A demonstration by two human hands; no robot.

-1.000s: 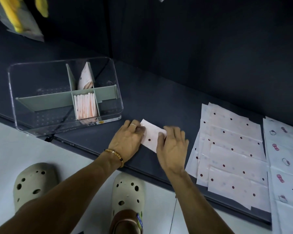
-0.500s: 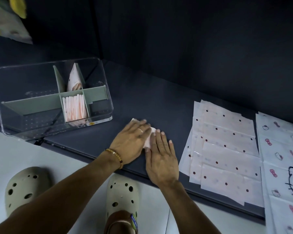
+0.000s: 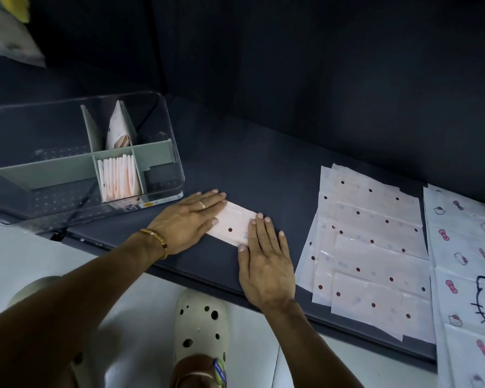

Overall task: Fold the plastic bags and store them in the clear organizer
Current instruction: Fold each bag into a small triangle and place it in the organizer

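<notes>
Pink folded bag | long axis spans hand to hand | left hand, right hand: 2 flat palms pressing its ends, fingers straight

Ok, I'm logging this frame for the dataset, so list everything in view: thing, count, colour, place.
folded bag: one, pale pink with dark dots, on the dark shelf under both hands.
clear organizer: one, transparent with grey-green dividers, left on the shelf.
stored folded bags: one row, pink, front middle compartment; one more bag behind it.
flat dotted bags: one overlapping pile, pink, right of the hands.
cat-print bags: several, white, far right.
clogs: two, cream, on the floor.
left hand: flat, wearing a ring and bead bracelet.
right hand: flat.
</notes>
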